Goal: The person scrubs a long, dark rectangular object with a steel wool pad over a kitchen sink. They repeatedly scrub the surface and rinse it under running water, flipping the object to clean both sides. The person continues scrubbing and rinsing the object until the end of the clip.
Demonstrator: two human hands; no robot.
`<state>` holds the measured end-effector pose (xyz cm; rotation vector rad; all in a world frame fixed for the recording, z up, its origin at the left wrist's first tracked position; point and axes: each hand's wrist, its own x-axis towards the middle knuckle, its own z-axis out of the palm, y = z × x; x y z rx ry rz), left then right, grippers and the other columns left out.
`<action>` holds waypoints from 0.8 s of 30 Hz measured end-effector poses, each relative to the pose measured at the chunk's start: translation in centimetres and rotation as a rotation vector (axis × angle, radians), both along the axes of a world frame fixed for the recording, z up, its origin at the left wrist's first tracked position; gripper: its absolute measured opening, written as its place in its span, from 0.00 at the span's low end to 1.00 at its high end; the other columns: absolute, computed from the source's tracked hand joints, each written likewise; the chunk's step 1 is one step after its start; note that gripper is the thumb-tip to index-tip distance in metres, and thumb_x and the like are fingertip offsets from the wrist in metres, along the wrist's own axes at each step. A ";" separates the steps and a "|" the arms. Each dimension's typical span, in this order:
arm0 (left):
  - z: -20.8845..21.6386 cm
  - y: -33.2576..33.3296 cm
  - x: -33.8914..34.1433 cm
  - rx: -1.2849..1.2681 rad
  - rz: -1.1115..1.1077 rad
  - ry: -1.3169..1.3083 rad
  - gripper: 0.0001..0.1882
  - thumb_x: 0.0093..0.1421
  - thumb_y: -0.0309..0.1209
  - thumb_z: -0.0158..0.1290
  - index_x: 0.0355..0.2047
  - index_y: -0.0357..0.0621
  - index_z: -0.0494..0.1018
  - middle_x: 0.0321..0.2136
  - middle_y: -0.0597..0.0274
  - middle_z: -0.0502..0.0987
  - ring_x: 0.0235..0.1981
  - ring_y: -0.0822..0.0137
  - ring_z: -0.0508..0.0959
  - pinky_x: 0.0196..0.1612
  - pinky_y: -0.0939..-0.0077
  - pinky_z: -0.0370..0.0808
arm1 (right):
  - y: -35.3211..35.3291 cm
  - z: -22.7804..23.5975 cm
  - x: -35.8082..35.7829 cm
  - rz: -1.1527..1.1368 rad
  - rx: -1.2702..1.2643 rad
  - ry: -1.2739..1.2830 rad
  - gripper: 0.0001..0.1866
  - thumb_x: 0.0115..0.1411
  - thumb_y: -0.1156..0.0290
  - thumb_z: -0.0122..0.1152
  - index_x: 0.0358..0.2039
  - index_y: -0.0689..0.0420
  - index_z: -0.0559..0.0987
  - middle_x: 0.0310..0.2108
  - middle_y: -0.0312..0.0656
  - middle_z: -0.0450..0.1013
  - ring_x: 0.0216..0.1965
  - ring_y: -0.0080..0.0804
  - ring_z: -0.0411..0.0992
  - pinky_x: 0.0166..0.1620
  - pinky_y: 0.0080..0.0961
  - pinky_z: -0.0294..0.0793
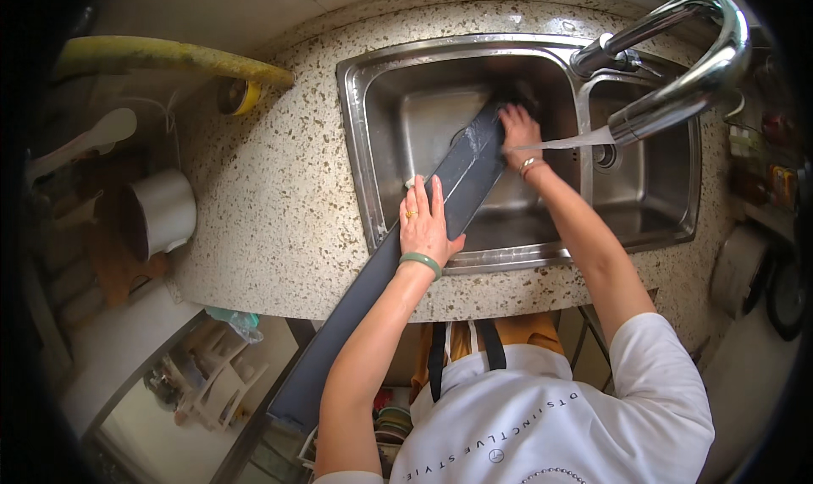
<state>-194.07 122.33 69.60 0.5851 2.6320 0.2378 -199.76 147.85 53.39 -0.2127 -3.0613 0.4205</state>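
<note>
A long dark grey panel (461, 179) slants from the left sink basin over its front rim and past the counter edge, its lower end hanging at my left. My left hand (423, 226), with a ring and a green bangle, grips it across the middle, fingers stretched over its face and thumb at its right edge. A small whitish thing (411, 182) shows by these fingertips, too hidden to name. At the panel's wet far end, my right hand (520, 130) holds its right edge, fingers bent and partly hidden. Water from the faucet (656, 116) runs onto this hand.
The steel double sink (351, 145) is set into a speckled counter (262, 204). A yellow curved pipe (186, 59) juts in at the far left above a yellow roll (241, 96). A white pot (163, 211) stands at the left; a metal pot (738, 272) is at the right.
</note>
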 end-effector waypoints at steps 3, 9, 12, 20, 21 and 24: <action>-0.3 0.3 -0.3 0.072 0.029 -0.008 0.68 0.40 0.46 0.73 0.72 0.39 0.40 0.69 0.38 0.49 0.69 0.45 0.54 0.69 0.53 0.52 | -5.2 4.5 3.9 0.226 -0.332 0.205 0.20 0.51 0.80 0.51 0.46 0.59 0.79 0.53 0.52 0.73 0.57 0.54 0.68 0.60 0.45 0.67; 0.3 -2.2 -0.1 0.001 -0.004 -0.059 0.67 0.43 0.46 0.70 0.72 0.36 0.37 0.72 0.43 0.44 0.73 0.50 0.44 0.73 0.53 0.39 | -14.4 12.7 8.8 0.361 -0.681 -0.038 0.24 0.53 0.76 0.58 0.53 0.58 0.75 0.60 0.50 0.68 0.64 0.49 0.63 0.61 0.44 0.68; 3.9 -4.0 1.0 -0.055 0.031 -0.140 0.70 0.42 0.55 0.70 0.72 0.36 0.37 0.72 0.41 0.42 0.74 0.50 0.41 0.73 0.49 0.36 | -9.9 7.9 6.1 0.411 -0.530 0.317 0.18 0.53 0.79 0.53 0.45 0.57 0.80 0.51 0.49 0.75 0.55 0.50 0.72 0.57 0.40 0.73; 8.8 -11.1 7.4 -0.205 0.129 -0.111 0.72 0.39 0.54 0.71 0.72 0.38 0.37 0.72 0.40 0.41 0.73 0.46 0.43 0.70 0.47 0.43 | -14.2 8.7 7.1 0.172 -0.367 0.222 0.18 0.52 0.82 0.52 0.45 0.63 0.78 0.55 0.55 0.71 0.57 0.52 0.69 0.61 0.40 0.69; 8.6 -11.7 7.8 -0.154 0.134 -0.071 0.72 0.38 0.52 0.73 0.72 0.38 0.37 0.72 0.39 0.41 0.72 0.45 0.46 0.69 0.48 0.47 | -16.3 11.1 8.7 0.235 -0.547 0.179 0.25 0.48 0.89 0.52 0.48 0.61 0.77 0.55 0.54 0.70 0.58 0.54 0.68 0.63 0.42 0.66; 8.5 -11.5 7.7 -0.094 0.163 -0.078 0.72 0.37 0.48 0.74 0.72 0.37 0.37 0.72 0.39 0.42 0.71 0.43 0.49 0.69 0.49 0.49 | -21.5 17.0 12.4 0.413 -0.834 0.043 0.24 0.46 0.86 0.58 0.46 0.60 0.79 0.53 0.51 0.70 0.58 0.52 0.67 0.62 0.39 0.67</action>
